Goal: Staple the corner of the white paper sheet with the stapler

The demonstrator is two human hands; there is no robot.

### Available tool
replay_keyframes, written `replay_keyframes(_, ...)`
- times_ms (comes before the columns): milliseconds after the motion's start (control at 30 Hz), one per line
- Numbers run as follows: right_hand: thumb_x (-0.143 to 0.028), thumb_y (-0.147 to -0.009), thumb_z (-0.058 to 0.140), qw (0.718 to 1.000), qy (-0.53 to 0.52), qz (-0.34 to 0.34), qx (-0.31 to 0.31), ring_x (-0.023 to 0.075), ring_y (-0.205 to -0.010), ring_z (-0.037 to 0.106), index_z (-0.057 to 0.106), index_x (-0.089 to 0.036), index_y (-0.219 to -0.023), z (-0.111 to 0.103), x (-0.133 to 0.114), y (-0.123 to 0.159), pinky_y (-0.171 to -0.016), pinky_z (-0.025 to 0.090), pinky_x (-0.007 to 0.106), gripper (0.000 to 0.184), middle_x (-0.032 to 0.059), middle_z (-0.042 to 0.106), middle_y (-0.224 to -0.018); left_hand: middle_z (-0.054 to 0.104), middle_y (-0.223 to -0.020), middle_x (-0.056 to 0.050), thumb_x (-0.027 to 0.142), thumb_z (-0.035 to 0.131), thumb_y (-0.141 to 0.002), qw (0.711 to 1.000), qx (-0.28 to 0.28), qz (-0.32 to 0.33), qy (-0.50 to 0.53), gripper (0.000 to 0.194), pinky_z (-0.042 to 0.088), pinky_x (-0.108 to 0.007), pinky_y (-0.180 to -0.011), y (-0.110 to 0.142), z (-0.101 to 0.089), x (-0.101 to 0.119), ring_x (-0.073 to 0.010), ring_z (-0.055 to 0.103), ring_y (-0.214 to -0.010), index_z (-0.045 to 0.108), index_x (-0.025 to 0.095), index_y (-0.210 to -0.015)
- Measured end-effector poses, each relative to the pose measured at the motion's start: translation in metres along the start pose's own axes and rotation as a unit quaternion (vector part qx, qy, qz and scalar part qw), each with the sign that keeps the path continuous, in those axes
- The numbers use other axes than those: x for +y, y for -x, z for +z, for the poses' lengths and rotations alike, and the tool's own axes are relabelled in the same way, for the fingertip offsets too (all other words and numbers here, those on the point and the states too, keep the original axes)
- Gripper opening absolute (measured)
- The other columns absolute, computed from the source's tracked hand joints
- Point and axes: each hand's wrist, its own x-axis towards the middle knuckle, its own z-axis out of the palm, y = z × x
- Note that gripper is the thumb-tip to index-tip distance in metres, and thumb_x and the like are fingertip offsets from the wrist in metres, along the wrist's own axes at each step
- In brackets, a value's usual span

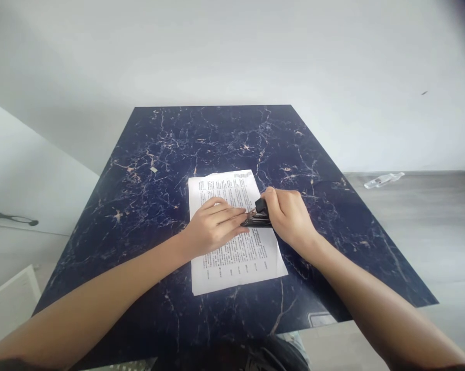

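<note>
A black stapler [259, 222] lies across the printed sheets, its top part tilted up and a bit of metal showing beneath. My right hand [292, 214] is closed around its back end, with the thumb on top. From the other side my left hand [215, 226] reaches over the paper, its thumb and fingers about the front end of the stapler. Those fingertips partly cover the stapler's nose. Under both hands, the white sheets of paper [232, 278] are densely printed, and their edges are slightly out of line.
The table [201, 139] has a dark blue marbled top and stands near a white wall. A small pale scrap [153, 169] lies on its left part. On the floor to the right is a clear plastic item [384, 180]. A dark handle [13, 219] shows at the left.
</note>
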Motion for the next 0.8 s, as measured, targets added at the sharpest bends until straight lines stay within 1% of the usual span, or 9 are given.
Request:
replay_keyframes(133, -0.032, -0.107, 0.031, 1.000, 0.003, -0.014, 0.005, 0.0147, -0.052, 0.046, 0.037, -0.024, -0.059, 0.002, 0.001, 0.001, -0.058, 0.031, 0.034, 0.049, 0.0026, 0.056, -0.058, 0.079, -0.115, -0.005, 0.016, 0.066, -0.099, 0.998, 0.012, 0.033, -0.052, 0.017, 0.059, -0.039, -0.087, 0.000, -0.003, 0.005, -0.0180, 0.075, -0.094, 0.070, 0.021, -0.115)
replay_keyframes(233, -0.032, -0.106, 0.033, 1.000, 0.018, -0.014, 0.005, 0.0146, -0.052, 0.045, 0.037, -0.024, -0.058, -0.001, 0.004, -0.002, -0.058, 0.030, 0.033, 0.049, 0.0024, 0.055, -0.057, 0.078, -0.117, -0.004, 0.008, 0.064, -0.096, 0.996, 0.003, 0.054, -0.070, 0.024, 0.058, -0.039, -0.079, 0.000, -0.007, 0.021, -0.0194, 0.073, -0.096, 0.072, 0.024, -0.113)
replay_keyframes(333, -0.034, -0.106, 0.034, 0.997, 0.070, -0.004, 0.015, 0.0155, -0.051, 0.043, 0.037, -0.023, -0.055, -0.009, 0.013, -0.010, -0.058, 0.028, 0.034, 0.052, 0.0035, 0.054, -0.055, 0.078, -0.110, -0.005, 0.010, 0.066, -0.094, 0.993, -0.001, 0.111, -0.040, 0.019, 0.056, -0.035, -0.072, -0.001, -0.006, 0.057, -0.0181, 0.069, -0.092, 0.075, 0.022, -0.106)
replay_keyframes(433, -0.033, -0.106, 0.034, 0.988, 0.147, 0.021, 0.038, 0.0183, -0.053, 0.044, 0.043, -0.023, -0.056, -0.023, 0.034, -0.024, -0.060, 0.029, 0.035, 0.052, 0.0061, 0.052, -0.055, 0.076, -0.103, -0.008, 0.016, 0.067, -0.094, 0.979, -0.061, 0.195, 0.011, 0.012, 0.053, -0.032, -0.065, 0.000, 0.001, 0.103, -0.0156, 0.065, -0.080, 0.078, 0.018, -0.089)
replay_keyframes(500, -0.029, -0.105, 0.033, 0.978, 0.198, 0.028, 0.051, 0.0207, -0.057, 0.046, 0.050, -0.022, -0.061, -0.030, 0.052, -0.032, -0.063, 0.031, 0.036, 0.047, 0.0079, 0.053, -0.057, 0.074, -0.091, -0.008, 0.018, 0.065, -0.094, 0.963, -0.102, 0.241, 0.059, 0.021, 0.048, -0.030, -0.059, 0.005, 0.008, 0.129, -0.0135, 0.058, -0.068, 0.077, 0.020, -0.076)
replay_keyframes(567, -0.024, -0.103, 0.032, 0.968, 0.243, 0.017, 0.053, 0.0225, -0.060, 0.047, 0.057, -0.021, -0.070, -0.034, 0.070, -0.039, -0.064, 0.031, 0.036, 0.041, 0.0093, 0.054, -0.061, 0.071, -0.084, -0.006, 0.020, 0.066, -0.094, 0.945, -0.138, 0.272, 0.116, 0.029, 0.048, -0.030, -0.061, 0.011, 0.015, 0.144, -0.0142, 0.057, -0.069, 0.073, 0.023, -0.066)
replay_keyframes(633, -0.018, -0.100, 0.033, 0.960, 0.277, 0.001, 0.048, 0.0234, -0.062, 0.047, 0.060, -0.019, -0.077, -0.035, 0.083, -0.043, -0.064, 0.030, 0.036, 0.036, 0.0102, 0.054, -0.063, 0.070, -0.082, -0.004, 0.021, 0.069, -0.092, 0.930, -0.166, 0.293, 0.150, 0.033, 0.050, -0.031, -0.066, 0.017, 0.020, 0.149, -0.0158, 0.059, -0.076, 0.071, 0.025, -0.060)
replay_keyframes(700, -0.015, -0.098, 0.033, 0.954, 0.298, -0.001, 0.040, 0.0235, -0.062, 0.046, 0.061, -0.018, -0.080, -0.033, 0.088, -0.045, -0.063, 0.028, 0.036, 0.033, 0.0105, 0.055, -0.064, 0.071, -0.082, -0.004, 0.020, 0.072, -0.089, 0.924, -0.193, 0.298, 0.145, 0.032, 0.051, -0.033, -0.069, 0.018, 0.022, 0.147, -0.0171, 0.061, -0.080, 0.069, 0.025, -0.058)
replay_keyframes(800, -0.014, -0.096, 0.035, 0.951, 0.309, 0.010, 0.026, 0.0237, -0.061, 0.046, 0.063, -0.018, -0.082, -0.029, 0.086, -0.044, -0.062, 0.025, 0.036, 0.032, 0.0105, 0.055, -0.064, 0.076, -0.091, -0.001, 0.019, 0.075, -0.088, 0.927, -0.218, 0.260, 0.160, 0.021, 0.052, -0.034, -0.072, 0.007, 0.010, 0.141, -0.0171, 0.065, -0.082, 0.072, 0.025, -0.068)
